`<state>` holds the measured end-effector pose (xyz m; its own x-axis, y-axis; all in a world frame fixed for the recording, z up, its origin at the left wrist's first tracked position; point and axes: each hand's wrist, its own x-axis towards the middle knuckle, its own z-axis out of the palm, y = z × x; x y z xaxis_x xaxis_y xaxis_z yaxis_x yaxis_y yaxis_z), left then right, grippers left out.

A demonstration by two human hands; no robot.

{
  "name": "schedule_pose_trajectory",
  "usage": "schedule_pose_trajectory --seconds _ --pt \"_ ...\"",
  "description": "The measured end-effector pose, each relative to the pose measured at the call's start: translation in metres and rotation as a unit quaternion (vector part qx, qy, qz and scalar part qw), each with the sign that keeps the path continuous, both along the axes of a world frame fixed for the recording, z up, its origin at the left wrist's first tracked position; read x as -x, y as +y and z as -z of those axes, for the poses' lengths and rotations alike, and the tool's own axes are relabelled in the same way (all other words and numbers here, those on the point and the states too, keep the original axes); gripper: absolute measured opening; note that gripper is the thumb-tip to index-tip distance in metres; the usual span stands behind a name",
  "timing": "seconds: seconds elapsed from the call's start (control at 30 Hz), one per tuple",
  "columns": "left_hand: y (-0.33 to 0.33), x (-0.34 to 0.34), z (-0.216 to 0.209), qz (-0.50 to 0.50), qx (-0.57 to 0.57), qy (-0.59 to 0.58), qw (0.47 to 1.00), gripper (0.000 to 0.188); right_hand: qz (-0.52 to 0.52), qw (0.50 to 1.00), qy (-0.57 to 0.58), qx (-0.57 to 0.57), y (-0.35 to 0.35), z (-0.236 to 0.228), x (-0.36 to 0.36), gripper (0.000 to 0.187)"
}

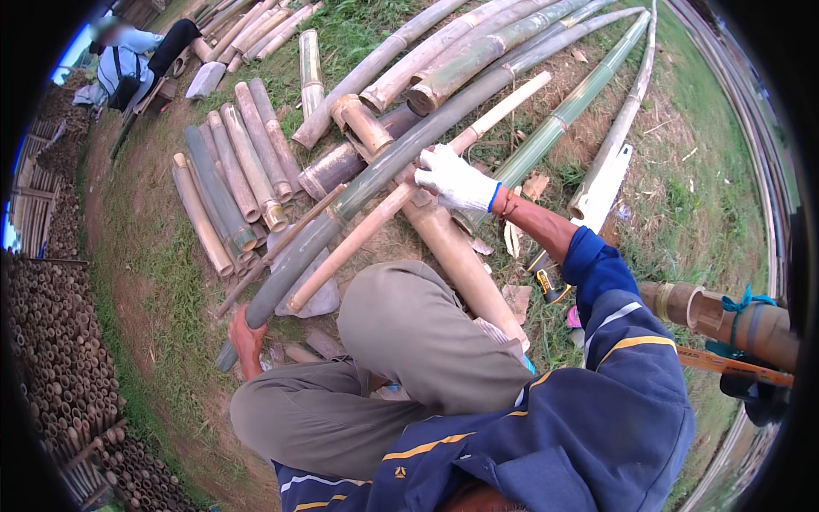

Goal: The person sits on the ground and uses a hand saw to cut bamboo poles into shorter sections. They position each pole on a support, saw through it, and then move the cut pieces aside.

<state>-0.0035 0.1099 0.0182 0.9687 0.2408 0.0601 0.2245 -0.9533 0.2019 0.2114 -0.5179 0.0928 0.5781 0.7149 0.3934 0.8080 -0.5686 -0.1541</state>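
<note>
A long grey-green bamboo pole (375,177) slants across in front of me, from my lower left up to the far right. My bare left hand (247,341) is closed round the pole near its lower end. Just to the pole's right lies a pale, thinner bamboo stick (358,241), roughly parallel to it. My right hand (456,177), in a white glove, is closed over the middle of this stick, its fingertips partly hidden. Beneath both, a thick tan bamboo piece (456,252) runs toward my knee. A thin brown stick (281,247) crosses the pole near my left hand.
Cut bamboo lengths (243,162) lie in rows ahead left. Several long poles (478,55) fan out ahead, one green (554,124). A yellow-and-black tool (546,277) lies below my right forearm. A stack of bamboo (60,350) stands far left; a person (128,64) sits beyond.
</note>
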Motion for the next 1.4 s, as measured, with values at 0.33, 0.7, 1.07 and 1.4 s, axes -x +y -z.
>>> schedule_pose_trajectory --seconds 0.33,0.7,1.07,1.4 --pt "-0.007 -0.009 -0.012 -0.061 0.027 0.094 0.993 0.077 -0.007 0.998 -0.053 -0.041 0.033 0.030 -0.039 0.043" --pt "-0.012 -0.021 -0.004 -0.034 0.025 0.034 0.999 0.072 0.011 1.000 -0.024 -0.001 0.013 0.024 -0.045 0.035" --pt "0.003 -0.009 -0.007 -0.088 -0.004 0.072 0.994 0.077 -0.008 0.999 -0.046 -0.020 0.029 0.030 -0.058 0.033" --pt "-0.020 -0.001 -0.019 -0.085 0.006 0.065 0.994 0.074 0.015 0.998 -0.053 -0.030 0.027 0.042 -0.045 0.033"
